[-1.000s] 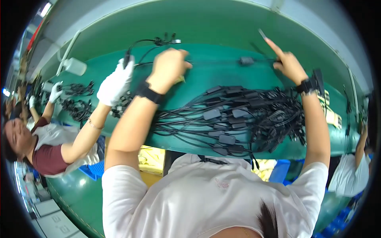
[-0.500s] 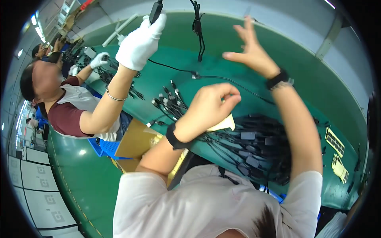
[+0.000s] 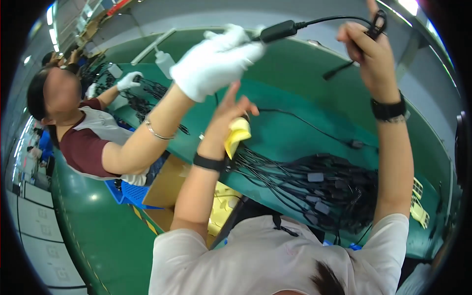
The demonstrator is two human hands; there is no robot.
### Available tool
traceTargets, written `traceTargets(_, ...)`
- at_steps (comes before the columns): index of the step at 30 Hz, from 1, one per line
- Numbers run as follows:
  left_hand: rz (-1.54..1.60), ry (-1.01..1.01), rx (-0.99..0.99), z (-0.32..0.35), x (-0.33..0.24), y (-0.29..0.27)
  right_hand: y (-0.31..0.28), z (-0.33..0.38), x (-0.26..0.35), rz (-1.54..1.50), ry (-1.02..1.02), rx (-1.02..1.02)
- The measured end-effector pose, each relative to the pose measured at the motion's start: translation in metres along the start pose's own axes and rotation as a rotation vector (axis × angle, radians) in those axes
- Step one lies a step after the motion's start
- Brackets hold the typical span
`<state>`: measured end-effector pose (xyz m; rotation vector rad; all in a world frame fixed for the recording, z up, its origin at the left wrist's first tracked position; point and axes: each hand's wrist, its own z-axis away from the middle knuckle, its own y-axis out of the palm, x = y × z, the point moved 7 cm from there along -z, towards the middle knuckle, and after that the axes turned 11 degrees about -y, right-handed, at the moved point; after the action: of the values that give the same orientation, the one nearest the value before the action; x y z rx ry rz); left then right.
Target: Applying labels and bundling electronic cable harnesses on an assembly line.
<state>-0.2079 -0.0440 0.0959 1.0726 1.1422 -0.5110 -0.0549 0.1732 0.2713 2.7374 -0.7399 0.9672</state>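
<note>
My right hand (image 3: 377,56) is raised at the upper right, its fingers closed around a bundled black cable (image 3: 377,25) with one plug end hanging down. The cable runs left to a black inline box (image 3: 278,31), gripped by a co-worker's white-gloved hand (image 3: 211,61). My left hand (image 3: 227,118) is above the table's left part, slightly blurred, one finger pointing up. A curled yellow sheet (image 3: 238,135) sits against its palm, the lower fingers bent about it. Just beside it spreads a pile of black cables (image 3: 339,189) with small boxes.
At the left, a co-worker (image 3: 98,132) stands by a cardboard box (image 3: 164,184) and a blue crate (image 3: 129,191). A single cable (image 3: 305,125) crosses the green table (image 3: 275,96). A white bottle (image 3: 164,63) stands behind the gloved hand. A yellow glove (image 3: 419,214) lies far right.
The co-worker's gloved hand moved right with the cable. My right hand rose and closed on the bundled cable. My left hand shifted left with the yellow sheet.
</note>
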Motion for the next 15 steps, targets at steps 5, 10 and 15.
traceTargets(5, 0.532, 0.207, 0.515, -0.009, -0.042, 0.007, -0.06, 0.085, 0.07, 0.598, 0.097, -0.009)
traceTargets(10, 0.65, 0.003, 0.664, -0.019, -0.018, 0.012, -0.092, 0.157, 0.111, 0.731, 0.172, 0.002)
traceTargets(15, 0.449, -0.221, 0.708, -0.015, 0.036, 0.059, -0.117, 0.222, 0.125, 0.811, 0.406, -0.014)
